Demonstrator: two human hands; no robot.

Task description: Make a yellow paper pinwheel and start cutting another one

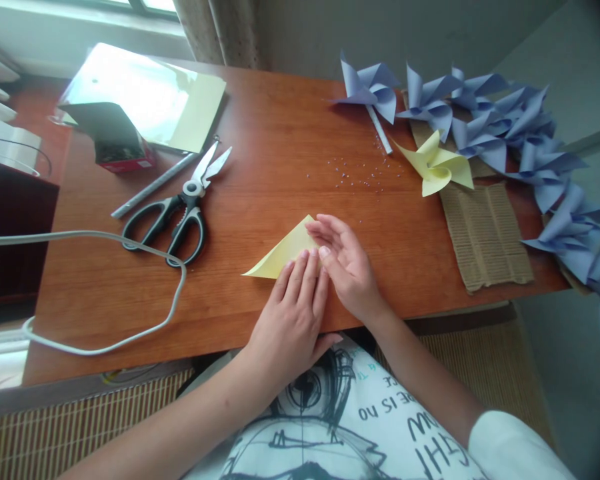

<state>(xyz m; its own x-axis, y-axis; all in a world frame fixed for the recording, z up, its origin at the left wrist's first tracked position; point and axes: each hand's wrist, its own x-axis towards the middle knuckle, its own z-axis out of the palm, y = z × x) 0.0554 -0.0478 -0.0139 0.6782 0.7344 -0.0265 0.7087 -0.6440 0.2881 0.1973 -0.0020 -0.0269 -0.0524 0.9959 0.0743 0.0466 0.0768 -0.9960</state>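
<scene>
Our left hand (293, 313) lies flat, fingers together, pressing the folded yellow paper (285, 257) onto the tabletop (280, 167) at frame centre; our right hand (345, 263), fingers loosely extended, touches its right corner. The paper's long edge runs lower left to upper right, scissors (180, 207) further left.

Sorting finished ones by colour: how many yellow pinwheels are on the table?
1: the yellow pinwheel lies on the corrugated cardboard, beside the blue pinwheels; more may hide beneath those.
</scene>
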